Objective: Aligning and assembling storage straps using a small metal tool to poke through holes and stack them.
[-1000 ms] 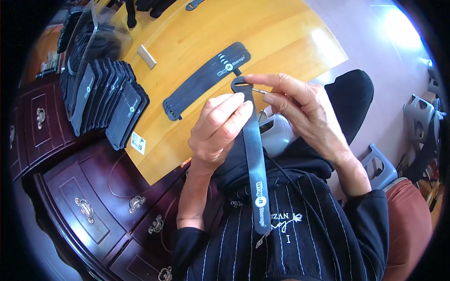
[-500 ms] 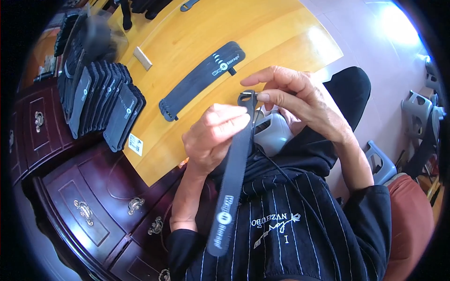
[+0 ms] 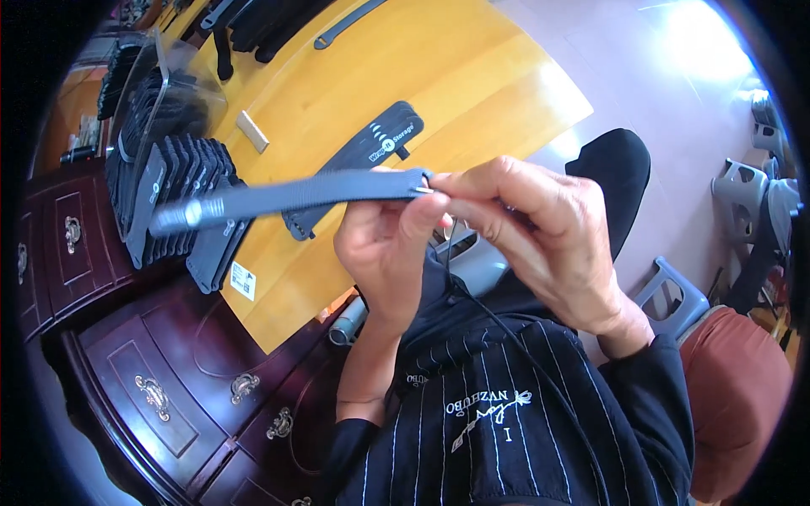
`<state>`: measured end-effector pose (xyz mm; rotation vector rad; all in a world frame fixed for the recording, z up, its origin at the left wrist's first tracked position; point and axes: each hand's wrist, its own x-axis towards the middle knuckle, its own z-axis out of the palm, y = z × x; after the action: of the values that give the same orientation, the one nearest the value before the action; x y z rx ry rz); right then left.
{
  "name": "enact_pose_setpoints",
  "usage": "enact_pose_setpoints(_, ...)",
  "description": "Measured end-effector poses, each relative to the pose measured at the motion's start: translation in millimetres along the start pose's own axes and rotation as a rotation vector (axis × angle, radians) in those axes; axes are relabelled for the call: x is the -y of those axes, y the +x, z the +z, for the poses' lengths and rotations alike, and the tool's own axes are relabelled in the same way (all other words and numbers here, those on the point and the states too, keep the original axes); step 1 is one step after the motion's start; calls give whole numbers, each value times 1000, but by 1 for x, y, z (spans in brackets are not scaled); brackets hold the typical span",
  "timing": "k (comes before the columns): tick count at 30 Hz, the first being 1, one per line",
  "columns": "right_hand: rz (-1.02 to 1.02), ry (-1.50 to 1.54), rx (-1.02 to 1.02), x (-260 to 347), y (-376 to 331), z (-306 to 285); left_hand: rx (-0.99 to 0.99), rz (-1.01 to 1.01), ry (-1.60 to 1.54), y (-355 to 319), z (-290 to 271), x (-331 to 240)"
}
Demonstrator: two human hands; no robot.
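Observation:
A long dark grey strap with white print at its blurred far end stretches leftward from my hands. My left hand is closed on it near its right end, thumb in front and fingers behind. With thumb and forefinger, my right hand pinches the strap's tip. A small shiny metal bit shows at that tip beside my left thumb; its kind is unclear. Beyond my hands, a wider dark grey piece with white print and a short tab lies flat on the yellow table, partly covered by the held strap.
Several similar dark pieces stand in a row at the table's left edge, near a clear plastic panel. A small wooden block lies behind them. Dark wooden drawers are at left, a grey stool at right.
The strap has swung from hanging down toward me to lying out leftward. My left hand has turned over with it, and my right fingers have closed on its tip.

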<state>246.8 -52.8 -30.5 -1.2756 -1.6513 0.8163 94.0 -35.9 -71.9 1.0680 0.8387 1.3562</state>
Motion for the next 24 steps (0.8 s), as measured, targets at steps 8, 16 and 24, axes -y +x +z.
enact_pose_setpoints(8,142,194,115,-16,3,-7,98,-37,2,0,-11,15)
enact_pose_setpoints(16,-123,-77,-348,-63,48,-11,332,-240,119,-16,-7,1)
enact_pose_setpoints(24,79,355,-32,-37,33,-23,36,-80,-39,6,-7,-6)
